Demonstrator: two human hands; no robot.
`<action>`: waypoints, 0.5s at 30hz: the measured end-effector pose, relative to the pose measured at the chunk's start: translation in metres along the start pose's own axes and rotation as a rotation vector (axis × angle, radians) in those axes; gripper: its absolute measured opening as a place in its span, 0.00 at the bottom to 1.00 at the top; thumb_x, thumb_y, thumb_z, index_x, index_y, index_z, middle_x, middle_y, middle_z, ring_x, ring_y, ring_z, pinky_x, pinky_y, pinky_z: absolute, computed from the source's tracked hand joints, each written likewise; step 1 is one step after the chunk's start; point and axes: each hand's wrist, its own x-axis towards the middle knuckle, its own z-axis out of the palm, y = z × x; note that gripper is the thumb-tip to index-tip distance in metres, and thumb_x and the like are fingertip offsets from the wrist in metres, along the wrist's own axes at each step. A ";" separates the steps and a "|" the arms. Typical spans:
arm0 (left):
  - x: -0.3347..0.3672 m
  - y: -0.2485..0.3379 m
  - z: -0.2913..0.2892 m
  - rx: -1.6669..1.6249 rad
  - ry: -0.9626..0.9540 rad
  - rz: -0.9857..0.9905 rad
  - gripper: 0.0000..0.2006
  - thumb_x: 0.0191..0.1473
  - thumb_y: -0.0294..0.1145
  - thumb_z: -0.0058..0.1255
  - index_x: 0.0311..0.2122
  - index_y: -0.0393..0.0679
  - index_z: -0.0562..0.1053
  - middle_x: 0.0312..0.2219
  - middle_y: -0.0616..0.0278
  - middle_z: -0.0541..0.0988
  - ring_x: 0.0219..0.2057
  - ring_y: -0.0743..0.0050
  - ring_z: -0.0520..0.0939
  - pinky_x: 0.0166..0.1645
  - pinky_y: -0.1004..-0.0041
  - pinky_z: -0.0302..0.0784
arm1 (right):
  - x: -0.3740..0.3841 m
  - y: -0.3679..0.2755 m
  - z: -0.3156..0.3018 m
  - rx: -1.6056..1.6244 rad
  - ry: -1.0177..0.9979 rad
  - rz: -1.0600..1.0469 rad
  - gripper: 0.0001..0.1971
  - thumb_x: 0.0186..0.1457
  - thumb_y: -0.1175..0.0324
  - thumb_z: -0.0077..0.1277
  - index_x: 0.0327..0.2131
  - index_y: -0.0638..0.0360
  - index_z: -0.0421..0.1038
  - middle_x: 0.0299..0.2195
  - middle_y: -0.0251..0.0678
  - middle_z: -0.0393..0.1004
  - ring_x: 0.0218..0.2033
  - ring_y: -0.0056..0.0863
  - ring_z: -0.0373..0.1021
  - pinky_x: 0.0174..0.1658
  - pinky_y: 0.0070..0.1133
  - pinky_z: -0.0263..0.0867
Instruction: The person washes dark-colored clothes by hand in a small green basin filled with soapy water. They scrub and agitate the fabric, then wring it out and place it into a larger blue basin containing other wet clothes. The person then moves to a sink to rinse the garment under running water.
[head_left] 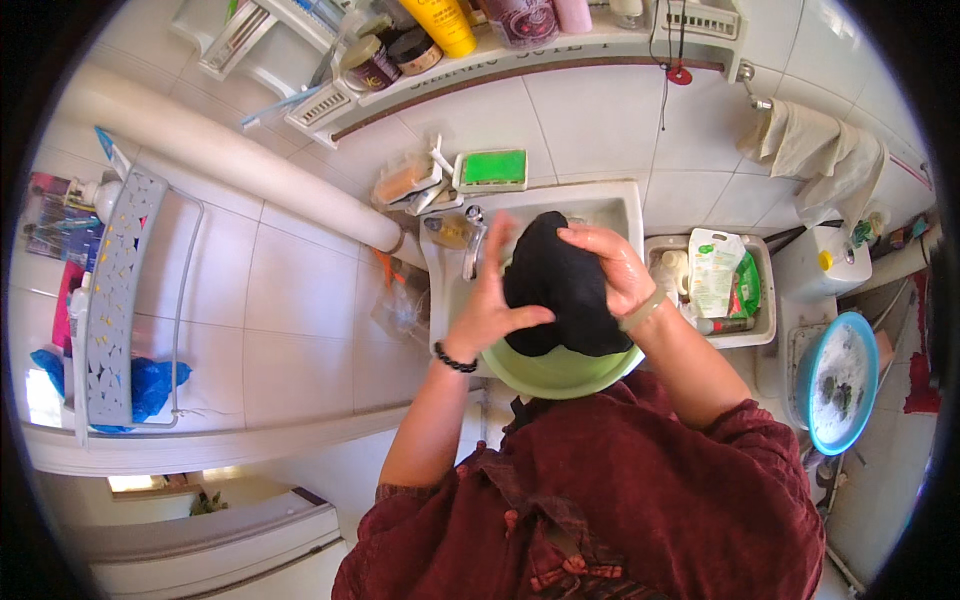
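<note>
A bunched black cloth (560,290) is held up over a light green basin (560,375) set in the white sink (632,215). My right hand (622,268), wet and with a light bangle at the wrist, grips the cloth's upper right side. At the cloth's left edge is my left hand (490,300), wearing a dark beaded bracelet. Its fingers are stretched out and slightly blurred, and the thumb lies across the front of the cloth. Behind the left hand rises a chrome faucet (473,245). The basin's inside is mostly hidden by the cloth.
A green soap dish (495,167) sits behind the sink, below a shelf of jars and bottles (415,50). To the right are a tub of packets and bottles (768,320) and a blue basin with suds (873,375). A towel (815,150) hangs at upper right.
</note>
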 end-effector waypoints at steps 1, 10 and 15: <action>-0.004 -0.002 0.008 -0.045 -0.007 -0.088 0.41 0.38 0.37 0.62 0.56 0.39 0.53 0.51 0.55 0.62 0.53 0.65 0.63 0.56 0.70 0.56 | 0.003 0.002 -0.003 -0.017 -0.024 -0.014 0.13 0.51 0.73 0.45 0.40 0.67 0.66 0.34 0.41 0.72 0.35 0.29 0.70 0.41 0.23 0.67; 0.008 0.010 -0.005 -1.159 0.471 -0.433 0.19 0.49 0.37 0.46 0.43 0.34 0.68 0.41 0.53 0.73 0.43 0.58 0.73 0.50 0.63 0.66 | 0.012 -0.012 -0.060 -0.958 -0.015 -0.138 0.30 0.45 0.61 0.54 0.50 0.67 0.58 0.48 0.42 0.63 0.50 0.28 0.59 0.54 0.22 0.52; 0.014 0.027 -0.030 -1.324 0.316 -0.132 0.24 0.47 0.45 0.45 0.45 0.38 0.67 0.44 0.53 0.71 0.45 0.55 0.71 0.52 0.58 0.64 | 0.004 0.012 -0.110 -1.137 -0.009 0.110 0.32 0.43 0.58 0.57 0.51 0.61 0.60 0.44 0.36 0.66 0.47 0.23 0.60 0.52 0.21 0.54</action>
